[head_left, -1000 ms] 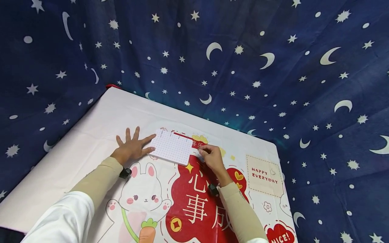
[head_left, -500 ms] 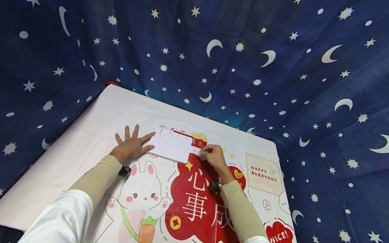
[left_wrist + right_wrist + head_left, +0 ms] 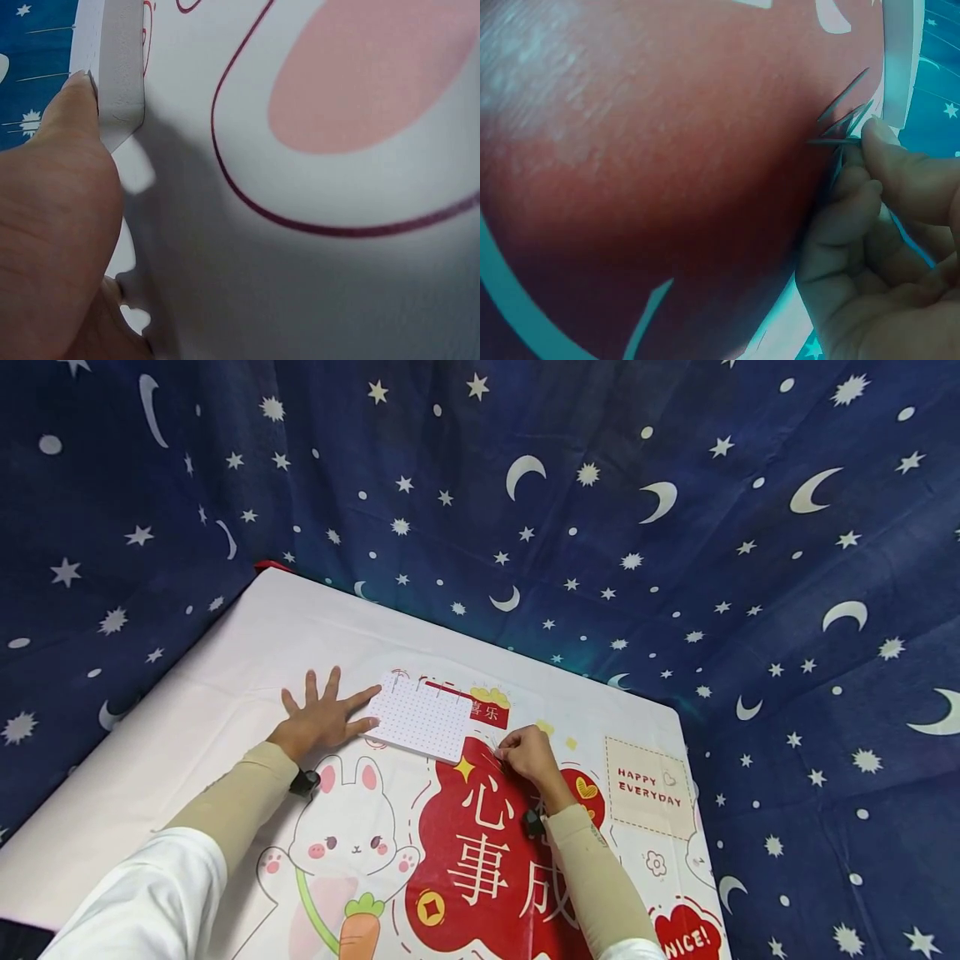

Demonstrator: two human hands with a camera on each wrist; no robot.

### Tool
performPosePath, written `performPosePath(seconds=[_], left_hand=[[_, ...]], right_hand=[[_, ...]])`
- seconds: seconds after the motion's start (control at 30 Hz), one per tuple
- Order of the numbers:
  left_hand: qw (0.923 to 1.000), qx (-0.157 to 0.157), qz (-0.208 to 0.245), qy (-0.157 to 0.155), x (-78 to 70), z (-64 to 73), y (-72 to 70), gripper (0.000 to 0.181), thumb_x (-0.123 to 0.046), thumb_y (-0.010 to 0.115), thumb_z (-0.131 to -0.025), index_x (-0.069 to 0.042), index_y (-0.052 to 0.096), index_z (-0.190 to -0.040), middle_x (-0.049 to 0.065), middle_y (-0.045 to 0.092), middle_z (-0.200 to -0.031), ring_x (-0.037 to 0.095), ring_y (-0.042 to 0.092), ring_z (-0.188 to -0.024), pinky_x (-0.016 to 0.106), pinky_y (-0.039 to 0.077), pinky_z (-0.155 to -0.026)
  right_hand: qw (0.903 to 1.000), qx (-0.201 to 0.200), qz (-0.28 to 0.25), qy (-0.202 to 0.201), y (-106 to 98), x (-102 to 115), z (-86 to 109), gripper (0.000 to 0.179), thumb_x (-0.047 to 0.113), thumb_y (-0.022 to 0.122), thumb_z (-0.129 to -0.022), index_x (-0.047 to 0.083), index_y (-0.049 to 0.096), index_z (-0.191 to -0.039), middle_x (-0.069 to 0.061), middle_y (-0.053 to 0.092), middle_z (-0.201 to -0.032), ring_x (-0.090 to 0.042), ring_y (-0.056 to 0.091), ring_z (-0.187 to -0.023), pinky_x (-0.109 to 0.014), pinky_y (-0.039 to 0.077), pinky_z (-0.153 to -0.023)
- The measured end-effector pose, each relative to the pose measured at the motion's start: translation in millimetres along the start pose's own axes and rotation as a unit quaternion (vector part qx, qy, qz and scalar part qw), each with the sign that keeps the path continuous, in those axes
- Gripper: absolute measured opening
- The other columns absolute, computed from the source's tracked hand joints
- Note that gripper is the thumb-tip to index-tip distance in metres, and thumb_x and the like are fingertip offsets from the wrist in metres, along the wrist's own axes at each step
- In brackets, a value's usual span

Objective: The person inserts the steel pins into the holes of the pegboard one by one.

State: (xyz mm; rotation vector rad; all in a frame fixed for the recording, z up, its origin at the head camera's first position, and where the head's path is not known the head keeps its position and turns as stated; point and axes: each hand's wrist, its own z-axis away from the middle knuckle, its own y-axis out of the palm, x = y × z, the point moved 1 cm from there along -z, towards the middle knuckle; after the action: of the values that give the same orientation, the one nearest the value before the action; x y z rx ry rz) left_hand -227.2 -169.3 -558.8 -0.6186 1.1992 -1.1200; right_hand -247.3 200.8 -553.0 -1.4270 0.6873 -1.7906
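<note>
A white dotted board lies flat on the printed tablecloth. Several thin metal needles stand up from its surface along the far side. My left hand is spread at the board's left edge, and a digit touches that edge in the left wrist view. Right of the board, low over the red print, my right hand pinches a thin needle between thumb and forefinger. More needles show beside the fingertips, fanned over the red print. The other right fingers are curled underneath.
The tablecloth carries printed pictures, including a rabbit and a large red patch. A dark blue curtain with moons and stars hangs close behind the table's far edge and along its sides.
My right hand has shifted slightly toward me, away from the board's right edge. Thin needles now show at its fingertips. My left hand keeps its place beside the board.
</note>
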Motion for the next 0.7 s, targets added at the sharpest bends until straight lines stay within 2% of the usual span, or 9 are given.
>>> performPosePath(seconds=[0.13,0.43,0.7], left_hand=[[1.0,0.0,0.003,-0.002,0.7,-0.6,0.7,0.079,-0.07,0.047,-0.099,-0.036,0.022,-0.166,0.033,-0.009,-0.171,0.068,-0.016,-0.151,0.09,-0.007,-0.11],[0.9999,0.007,0.013,-0.002,0.2,-2.4,0.6,0.08,-0.07,0.048,-0.099,-0.036,0.021,-0.166,0.032,-0.011,-0.171,0.068,-0.017,-0.151,0.09,-0.009,-0.11],[1.0,0.001,0.008,-0.004,3.0,-4.6,3.2,0.079,-0.071,0.046,-0.099,-0.036,0.021,-0.166,0.031,-0.011,-0.172,0.066,-0.019,-0.151,0.09,-0.01,-0.11]], right_hand=[[0.9999,-0.001,0.01,-0.003,0.9,0.2,0.7,0.011,0.016,0.082,-0.09,0.005,0.084,-0.089,-0.008,0.077,-0.084,-0.021,0.063,-0.085,-0.027,0.054,-0.065],[0.9998,-0.001,0.022,-0.003,-1.1,0.8,3.6,0.011,0.017,0.082,-0.091,0.006,0.084,-0.093,-0.008,0.077,-0.087,-0.021,0.065,-0.084,-0.029,0.058,-0.068],[0.9982,-0.016,-0.044,-0.039,-6.9,0.7,6.0,0.008,0.013,0.079,-0.093,0.008,0.08,-0.087,-0.007,0.073,-0.082,-0.022,0.06,-0.085,-0.027,0.05,-0.066]])
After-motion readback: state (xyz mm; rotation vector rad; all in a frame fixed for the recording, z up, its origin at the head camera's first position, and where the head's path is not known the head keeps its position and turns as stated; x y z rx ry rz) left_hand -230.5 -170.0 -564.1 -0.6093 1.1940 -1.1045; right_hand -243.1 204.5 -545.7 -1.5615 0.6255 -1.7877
